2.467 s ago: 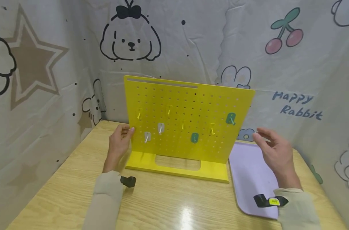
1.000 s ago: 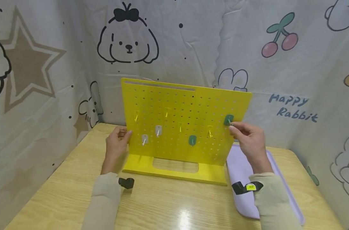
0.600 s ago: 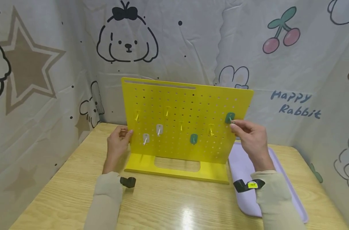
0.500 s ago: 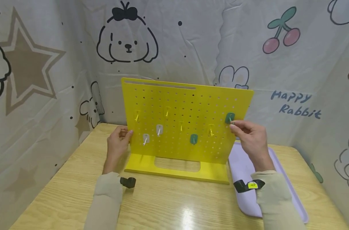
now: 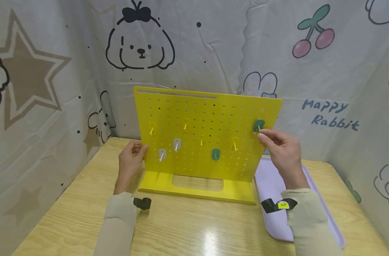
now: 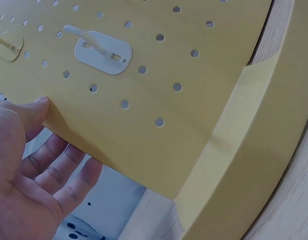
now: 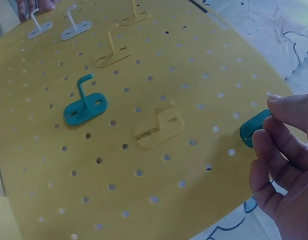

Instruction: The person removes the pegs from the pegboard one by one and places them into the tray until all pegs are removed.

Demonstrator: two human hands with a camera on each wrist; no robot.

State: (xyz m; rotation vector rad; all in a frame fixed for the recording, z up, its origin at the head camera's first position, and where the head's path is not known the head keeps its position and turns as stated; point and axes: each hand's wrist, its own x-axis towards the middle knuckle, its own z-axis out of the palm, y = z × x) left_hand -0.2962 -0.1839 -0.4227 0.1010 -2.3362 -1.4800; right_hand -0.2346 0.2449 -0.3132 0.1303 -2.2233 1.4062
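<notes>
A yellow pegboard (image 5: 188,166) stands on its base on the wooden table. At its left edge my left hand (image 5: 129,159) holds on, thumb on the front face and fingers behind, as the left wrist view shows. My right hand (image 5: 284,153) pinches a green hook (image 5: 259,125) near the board's upper right, between thumb and fingertips. In the right wrist view the fingers cover most of this hook (image 7: 247,132). Another green hook (image 5: 215,154) sits lower on the board. Two white hooks (image 5: 177,144) and several yellow hooks (image 5: 234,144) are also on it.
A lilac tray (image 5: 274,224) lies right of the board, partly under my right forearm. Light cloth with printed drawings (image 5: 223,42) hangs behind and at both sides. Table surface (image 5: 178,227) extends in front of the base.
My right hand came in from the right and took hold of the upper green hook. Hook and hand have since shifted slightly up, and the hook now looks tilted. My left hand stays at the edge.
</notes>
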